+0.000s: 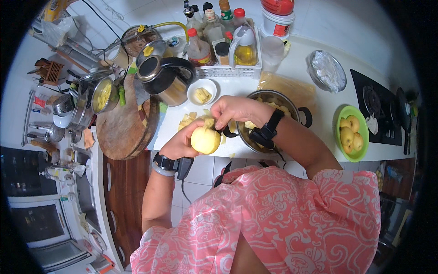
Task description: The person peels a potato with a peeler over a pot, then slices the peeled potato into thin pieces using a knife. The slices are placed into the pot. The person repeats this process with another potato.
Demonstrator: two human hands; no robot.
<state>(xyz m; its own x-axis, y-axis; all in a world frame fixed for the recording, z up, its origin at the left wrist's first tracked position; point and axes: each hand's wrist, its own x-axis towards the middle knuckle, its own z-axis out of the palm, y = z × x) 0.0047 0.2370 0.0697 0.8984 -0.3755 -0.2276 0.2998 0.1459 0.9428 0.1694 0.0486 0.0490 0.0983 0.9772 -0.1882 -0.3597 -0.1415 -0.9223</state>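
My left hand (179, 142) cups a mostly peeled, pale yellow round fruit (205, 141), like an apple or pear, above the counter's front edge. Close against its top, my right hand (227, 110) has its fingers closed around a small dark tool (217, 129), mostly hidden, so its kind is unclear. A loose strip of peel (207, 123) stands up from the fruit at my right fingertips. Behind my hands, peelings (187, 120) lie on the white counter. Under my right forearm sits a steel pot (297, 105) with cut pale fruit pieces (273, 107) in it.
A white bowl (209, 83) with yellow pieces stands beside a kettle (171, 90). To the left are a round wooden chopping board (119, 126) and a metal bowl of yellow pieces (102, 97). At right, a green basin (363, 145) holds several yellow fruits, near a hob (386, 126).
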